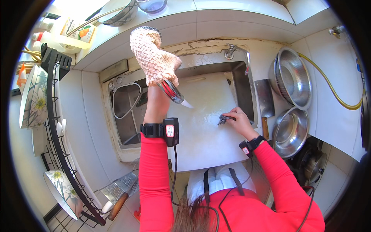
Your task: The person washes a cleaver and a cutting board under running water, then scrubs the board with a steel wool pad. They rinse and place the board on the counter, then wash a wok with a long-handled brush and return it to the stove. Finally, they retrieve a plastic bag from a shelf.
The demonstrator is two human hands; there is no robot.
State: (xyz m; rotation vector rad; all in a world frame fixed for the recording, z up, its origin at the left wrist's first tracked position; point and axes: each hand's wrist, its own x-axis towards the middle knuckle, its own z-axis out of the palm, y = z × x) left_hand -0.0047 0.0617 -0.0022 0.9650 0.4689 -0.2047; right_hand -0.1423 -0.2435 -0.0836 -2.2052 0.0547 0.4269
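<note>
My right hand (239,120) pinches a grey steel wool scrubber (224,119) against the right part of a large white cutting board (200,139). The board lies across the stainless steel sink (243,87), and a wet sheen shows on it beside the scrubber. My left wrist (156,105) reaches up beneath a chrome spout (171,91) wrapped in pink, bumpy cloth (153,61). That cloth hides most of my left hand, so its grip is unclear. A whitish stream, apparently water, leaves the spout's tip over the board.
Right of the sink lie a cleaver (265,98) and metal bowls (291,132). Behind it stands a small chrome tap (232,52). A black wire rack (55,116) with flowered bowls (36,97) runs along the left. A metal grater (118,187) sits lower left. Bottles (58,40) stand on the ledge.
</note>
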